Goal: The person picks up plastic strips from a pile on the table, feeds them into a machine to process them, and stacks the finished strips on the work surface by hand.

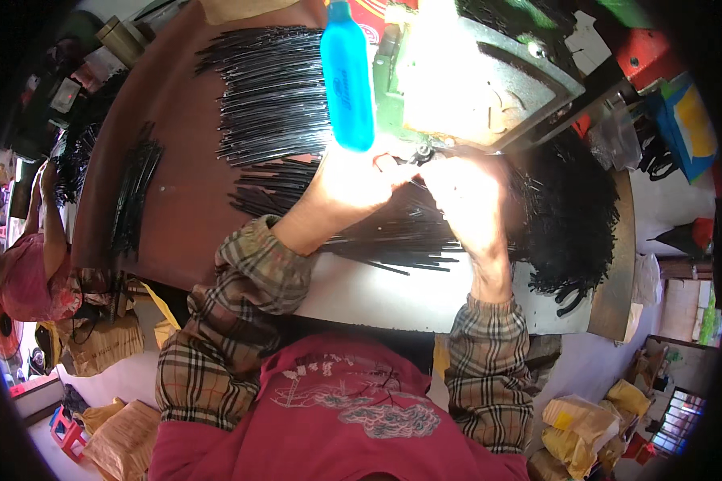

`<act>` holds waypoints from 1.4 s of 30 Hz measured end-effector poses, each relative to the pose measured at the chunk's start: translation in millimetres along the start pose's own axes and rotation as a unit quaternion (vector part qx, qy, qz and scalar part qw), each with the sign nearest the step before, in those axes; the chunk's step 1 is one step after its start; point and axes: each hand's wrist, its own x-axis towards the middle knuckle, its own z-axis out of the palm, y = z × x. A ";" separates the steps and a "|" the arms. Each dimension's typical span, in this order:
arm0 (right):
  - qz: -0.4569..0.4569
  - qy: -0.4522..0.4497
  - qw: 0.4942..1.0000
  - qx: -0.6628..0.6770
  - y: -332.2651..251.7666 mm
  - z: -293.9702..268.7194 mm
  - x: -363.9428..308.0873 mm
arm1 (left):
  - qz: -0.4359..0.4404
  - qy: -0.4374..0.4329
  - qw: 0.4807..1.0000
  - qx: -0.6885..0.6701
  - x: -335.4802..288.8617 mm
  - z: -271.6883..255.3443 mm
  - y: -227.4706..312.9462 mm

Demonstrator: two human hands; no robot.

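Note:
My left hand (351,183) and my right hand (469,196) meet at a small metal fitting (423,151) on the front of a green machine (391,112). The fingers of both hands are pinched together. Strong lamp glare washes out the fingertips, so what they hold cannot be made out. Thin black strips (393,240) lie on the table below my hands. Left of my left wrist is another bundle of black strips (273,188). A blue bottle (347,84) stands upright just beyond my left hand.
A large stack of black strips (273,88) covers the back left of the brown tabletop (180,176). A smaller bundle (136,192) lies further left. Right of my right hand is a dense black heap (573,224). Another person (36,272) works at the far left. Sacks (582,433) are on the floor.

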 end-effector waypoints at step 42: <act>0.194 0.057 0.933 0.297 5.0 27.3 -37.8 | 0.159 0.083 0.860 0.477 -14.1 -66.1 -8.8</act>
